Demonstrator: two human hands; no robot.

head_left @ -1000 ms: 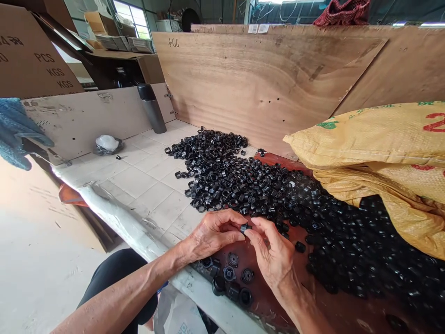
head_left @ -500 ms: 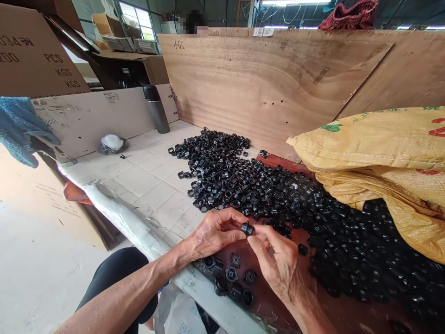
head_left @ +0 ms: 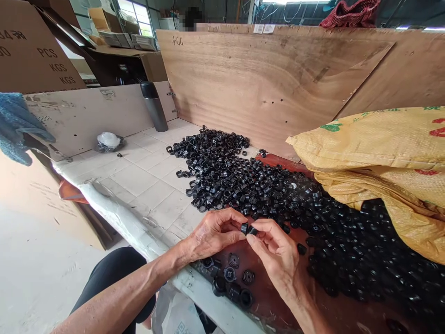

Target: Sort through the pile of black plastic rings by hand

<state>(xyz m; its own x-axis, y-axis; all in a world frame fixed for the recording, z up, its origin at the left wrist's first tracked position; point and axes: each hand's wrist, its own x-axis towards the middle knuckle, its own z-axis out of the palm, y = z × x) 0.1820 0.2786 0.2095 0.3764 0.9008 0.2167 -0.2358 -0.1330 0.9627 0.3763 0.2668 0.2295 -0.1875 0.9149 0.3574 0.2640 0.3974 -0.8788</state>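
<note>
My left hand (head_left: 217, 235) is closed, pinching a small black plastic ring-like part (head_left: 244, 228) between thumb and forefinger. Against it, my right hand (head_left: 278, 248) pinches a second black plastic piece (head_left: 252, 230); whether the two are joined I cannot tell. Just below my hands, several round black caps (head_left: 230, 274) lie on the reddish-brown board, some showing ribbed inner faces. A large heap of small black plastic parts (head_left: 222, 174) spreads beyond my fingers and off to the right.
A yellow woven sack (head_left: 368, 139) slumps at the right over the heap. At the back left stands a dark thermos bottle (head_left: 155, 106), near a plastic-wrapped white bundle (head_left: 109, 140). A plywood wall (head_left: 271, 83) closes the far side. The table's wrapped edge (head_left: 132, 227) runs before me.
Between my fingertips, what looked like one black piece now shows as two, one in each hand. My right fingers have shifted slightly. The view has moved a little.
</note>
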